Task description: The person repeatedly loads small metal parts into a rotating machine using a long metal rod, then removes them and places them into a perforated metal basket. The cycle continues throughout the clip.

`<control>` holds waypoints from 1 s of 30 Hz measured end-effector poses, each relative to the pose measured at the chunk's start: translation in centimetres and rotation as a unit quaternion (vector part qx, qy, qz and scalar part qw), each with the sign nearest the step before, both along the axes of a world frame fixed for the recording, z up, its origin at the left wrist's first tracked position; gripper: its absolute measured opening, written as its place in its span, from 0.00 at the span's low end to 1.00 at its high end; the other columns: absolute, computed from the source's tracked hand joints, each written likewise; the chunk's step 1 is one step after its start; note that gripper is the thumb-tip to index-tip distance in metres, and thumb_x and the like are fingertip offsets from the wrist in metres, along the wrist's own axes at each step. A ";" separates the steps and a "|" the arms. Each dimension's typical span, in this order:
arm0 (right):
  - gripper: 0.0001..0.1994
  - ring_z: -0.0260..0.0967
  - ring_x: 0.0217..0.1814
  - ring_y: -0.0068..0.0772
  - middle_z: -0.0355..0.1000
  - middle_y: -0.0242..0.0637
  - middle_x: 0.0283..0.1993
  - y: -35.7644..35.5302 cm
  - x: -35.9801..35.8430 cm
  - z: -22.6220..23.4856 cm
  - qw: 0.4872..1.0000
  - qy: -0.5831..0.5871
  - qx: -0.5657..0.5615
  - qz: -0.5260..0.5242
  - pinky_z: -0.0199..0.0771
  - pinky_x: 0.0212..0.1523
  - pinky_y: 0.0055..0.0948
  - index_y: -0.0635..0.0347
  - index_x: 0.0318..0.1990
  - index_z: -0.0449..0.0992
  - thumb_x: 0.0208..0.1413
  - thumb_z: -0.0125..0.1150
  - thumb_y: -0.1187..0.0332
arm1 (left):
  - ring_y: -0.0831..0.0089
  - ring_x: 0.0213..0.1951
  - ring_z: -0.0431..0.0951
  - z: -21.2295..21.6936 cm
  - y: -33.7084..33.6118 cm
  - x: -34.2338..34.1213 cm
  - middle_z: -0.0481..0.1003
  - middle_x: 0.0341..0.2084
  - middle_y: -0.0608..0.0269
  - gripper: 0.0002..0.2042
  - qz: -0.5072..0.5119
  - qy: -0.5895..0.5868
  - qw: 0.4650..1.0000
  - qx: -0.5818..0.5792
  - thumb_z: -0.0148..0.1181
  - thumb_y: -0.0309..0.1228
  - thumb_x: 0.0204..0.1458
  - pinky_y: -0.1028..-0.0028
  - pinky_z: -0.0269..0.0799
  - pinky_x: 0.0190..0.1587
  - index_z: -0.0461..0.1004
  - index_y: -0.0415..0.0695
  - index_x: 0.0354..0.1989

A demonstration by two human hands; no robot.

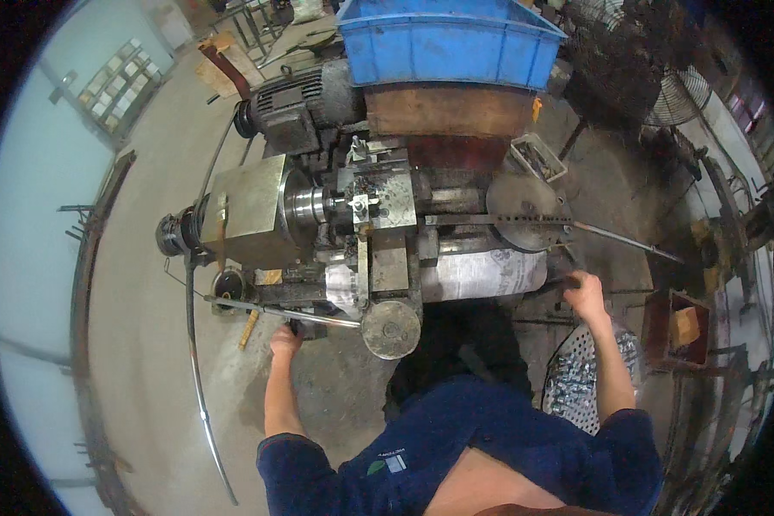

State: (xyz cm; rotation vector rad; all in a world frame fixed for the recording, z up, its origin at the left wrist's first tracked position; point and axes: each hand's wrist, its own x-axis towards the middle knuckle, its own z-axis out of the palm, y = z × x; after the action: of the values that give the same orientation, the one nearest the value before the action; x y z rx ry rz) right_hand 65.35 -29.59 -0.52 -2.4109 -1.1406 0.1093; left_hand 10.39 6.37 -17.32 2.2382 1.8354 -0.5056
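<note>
A small lathe-like machine with a grey box-shaped headstock (245, 202) stands before me. Its bright round chuck (305, 206) faces a tool slide (387, 202), and a round metal handwheel (390, 329) sits on the near side. My left hand (285, 340) is closed at a dark part low on the machine's near left side; what its fingers grip is hidden. My right hand (586, 297) curls at the dark right end of the bed, beside a pale sheet (483, 275) lying over it. Its fingertips are partly hidden, and what they hold cannot be made out.
A blue crate (451, 47) rests on a wooden box (447, 112) behind the machine. Long metal levers (632, 241) stick out right and left. By my right forearm stands a perforated basket (576, 378) of small metal parts, with a reddish-brown bin (675, 331) beyond. A motor (305, 103) sits at back left.
</note>
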 end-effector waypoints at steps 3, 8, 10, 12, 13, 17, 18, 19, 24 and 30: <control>0.18 0.70 0.36 0.48 0.72 0.50 0.31 3.2 0.9 1.4 0.998 0.007 0.059 0.035 0.69 0.40 0.35 0.65 0.34 0.75 0.29 0.56 0.71 | 0.63 0.37 0.76 -1.3 -1.8 -0.6 0.74 0.30 0.49 0.26 0.086 -0.153 0.984 0.005 0.53 0.50 0.44 0.64 0.70 0.38 0.65 0.39 0.44; 0.17 0.68 0.40 0.47 0.72 0.47 0.36 14.4 -3.1 7.4 0.976 0.023 0.071 0.205 0.68 0.43 0.35 0.63 0.34 0.75 0.30 0.56 0.70 | 0.63 0.27 0.77 -0.6 -1.6 -6.2 0.74 0.21 0.52 0.17 0.131 -0.260 0.954 -0.066 0.57 0.37 0.44 0.68 0.70 0.31 0.70 0.41 0.41; 0.16 0.67 0.42 0.46 0.71 0.45 0.37 18.8 -6.5 10.6 0.954 0.022 0.108 0.278 0.66 0.45 0.35 0.62 0.33 0.75 0.30 0.57 0.68 | 0.66 0.22 0.75 7.0 -1.8 -5.8 0.74 0.19 0.55 0.13 0.136 -0.347 0.927 0.052 0.55 0.34 0.45 0.71 0.69 0.29 0.73 0.42 0.39; 0.15 0.66 0.42 0.45 0.71 0.43 0.37 24.4 -10.1 11.4 0.911 0.002 0.165 0.378 0.66 0.44 0.35 0.61 0.31 0.75 0.31 0.57 0.67 | 0.68 0.20 0.73 10.1 -0.8 -10.8 0.73 0.18 0.55 0.12 0.178 -0.425 0.873 0.160 0.53 0.31 0.46 0.71 0.69 0.28 0.73 0.43 0.39; 0.15 0.66 0.41 0.45 0.71 0.42 0.36 26.9 -12.0 11.5 0.897 -0.028 0.172 0.406 0.67 0.43 0.35 0.60 0.30 0.76 0.30 0.57 0.66 | 0.67 0.20 0.73 13.2 -0.8 -11.2 0.73 0.19 0.54 0.12 0.162 -0.380 0.882 0.226 0.53 0.30 0.46 0.70 0.68 0.28 0.72 0.44 0.40; 0.15 0.66 0.39 0.47 0.71 0.43 0.34 35.4 -18.0 9.4 0.867 -0.139 0.067 0.474 0.67 0.41 0.34 0.58 0.28 0.77 0.26 0.57 0.65 | 0.61 0.23 0.73 22.9 -2.7 -14.8 0.73 0.20 0.53 0.13 0.144 -0.237 0.884 0.376 0.53 0.31 0.44 0.66 0.68 0.28 0.72 0.44 0.39; 0.15 0.66 0.40 0.47 0.71 0.44 0.33 36.8 -19.3 9.2 0.872 -0.163 -0.008 0.462 0.67 0.41 0.35 0.59 0.27 0.77 0.26 0.57 0.65 | 0.60 0.25 0.74 23.0 -3.2 -16.7 0.73 0.20 0.53 0.13 0.154 -0.197 0.891 0.379 0.53 0.32 0.44 0.65 0.68 0.29 0.72 0.44 0.39; 0.15 0.66 0.39 0.47 0.72 0.45 0.32 37.3 -20.9 9.6 0.877 -0.170 -0.038 0.447 0.67 0.42 0.36 0.60 0.27 0.77 0.26 0.57 0.65 | 0.61 0.26 0.74 22.1 -4.4 -18.3 0.74 0.21 0.54 0.16 0.208 -0.163 0.905 0.334 0.55 0.37 0.43 0.64 0.68 0.30 0.71 0.44 0.41; 0.14 0.66 0.40 0.46 0.72 0.48 0.33 37.4 -21.2 8.9 0.870 -0.168 -0.086 0.455 0.67 0.42 0.37 0.63 0.25 0.76 0.29 0.56 0.65 | 0.53 0.34 0.74 19.6 -10.5 -10.3 0.74 0.28 0.50 0.26 0.274 -0.110 0.914 0.279 0.60 0.49 0.36 0.62 0.68 0.37 0.70 0.42 0.39; 0.11 0.67 0.39 0.43 0.72 0.44 0.32 37.1 -21.4 8.6 0.862 -0.212 -0.084 0.453 0.66 0.41 0.35 0.60 0.26 0.76 0.32 0.56 0.65 | 0.65 0.17 0.73 20.4 -9.1 -10.8 0.71 0.15 0.54 0.14 0.287 -0.269 0.912 0.120 0.59 0.34 0.39 0.69 0.71 0.26 0.67 0.35 0.27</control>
State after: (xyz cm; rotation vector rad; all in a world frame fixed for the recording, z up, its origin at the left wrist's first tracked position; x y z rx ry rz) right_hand 43.97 7.51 8.09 -1.8492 -2.4868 -0.0345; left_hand -0.40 -2.74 3.09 1.5812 2.1519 0.4202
